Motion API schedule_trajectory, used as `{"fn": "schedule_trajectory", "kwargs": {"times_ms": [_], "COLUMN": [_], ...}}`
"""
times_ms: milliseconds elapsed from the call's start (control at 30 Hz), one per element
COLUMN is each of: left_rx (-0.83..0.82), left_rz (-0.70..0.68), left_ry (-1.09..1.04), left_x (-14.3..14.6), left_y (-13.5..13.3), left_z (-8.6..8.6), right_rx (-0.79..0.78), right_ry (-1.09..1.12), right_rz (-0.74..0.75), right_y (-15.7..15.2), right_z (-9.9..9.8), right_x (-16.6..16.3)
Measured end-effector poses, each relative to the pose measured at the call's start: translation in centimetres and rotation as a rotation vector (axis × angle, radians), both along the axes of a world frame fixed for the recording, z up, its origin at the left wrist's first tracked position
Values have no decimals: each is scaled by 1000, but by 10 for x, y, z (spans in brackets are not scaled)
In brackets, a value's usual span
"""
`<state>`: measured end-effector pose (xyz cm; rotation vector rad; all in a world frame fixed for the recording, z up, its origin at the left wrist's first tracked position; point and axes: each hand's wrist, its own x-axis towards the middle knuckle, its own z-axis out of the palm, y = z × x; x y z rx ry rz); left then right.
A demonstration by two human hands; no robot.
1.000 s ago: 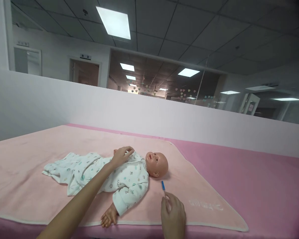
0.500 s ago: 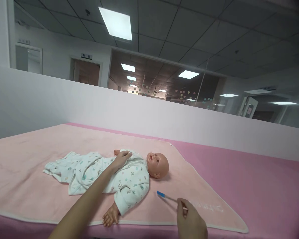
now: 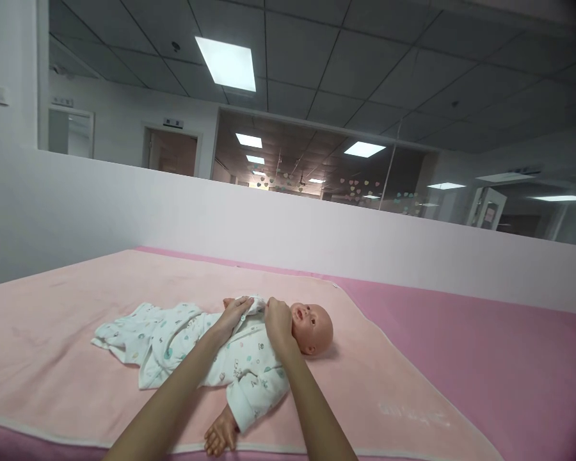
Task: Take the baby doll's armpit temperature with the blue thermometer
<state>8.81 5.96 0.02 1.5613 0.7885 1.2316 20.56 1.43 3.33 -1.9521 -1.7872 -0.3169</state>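
Observation:
A baby doll (image 3: 319, 330) lies on its back, head to the right, dressed in a white patterned baby gown (image 3: 255, 371). My left hand (image 3: 234, 316) rests on the doll's chest, its fingers closed on the gown's front edge, which is lifted a little. Right beside it, at the neckline, my right hand (image 3: 278, 323) is closed with its back toward me. Whatever its fingers hold is hidden; the slim blue-ended stick is out of sight. One doll hand (image 3: 221, 434) sticks out of the near sleeve.
Under the doll lies a light pink blanket (image 3: 67, 378) with white edging, on a darker pink padded surface (image 3: 484, 333). Behind it stands a low white wall (image 3: 317, 230) with a window above.
My right hand, which held a slim stick with a blue end beside the doll's head, has moved up and left to the gown's neckline. My left hand stays on the chest.

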Motion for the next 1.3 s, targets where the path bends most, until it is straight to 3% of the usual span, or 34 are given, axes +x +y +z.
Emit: {"fn": "schedule_trajectory", "kwargs": {"times_ms": [200,300,367,433,567,733,833,1000,1300], "left_rx": [-57,36,146,236,380,478,553,646,394], "left_rz": [-83,-120,-69,16,113,266,344,352,263], "left_ry": [27,331,522,581,742,945,1007,1035,1014], "left_x": [1,-2,-3,-2,3,7,7,4,-11], "left_y": [5,19,32,46,63,61,52,39,25], "left_z": [1,20,35,44,25,-5,-1,8,3], "right_rx": [-25,-24,-26,-30,-40,-55,-46,-51,45], "right_ry": [39,47,46,39,17,-8,-35,-80,-259], "right_rz": [-20,-23,-29,-33,-26,-30,-26,-22,155], "right_y": [22,22,21,20,20,20,19,14,-22], "right_z": [-20,-24,-25,-25,-26,-27,-26,-23,-18], "right_x": [-1,0,0,0,-2,-3,-4,-5,17]}}
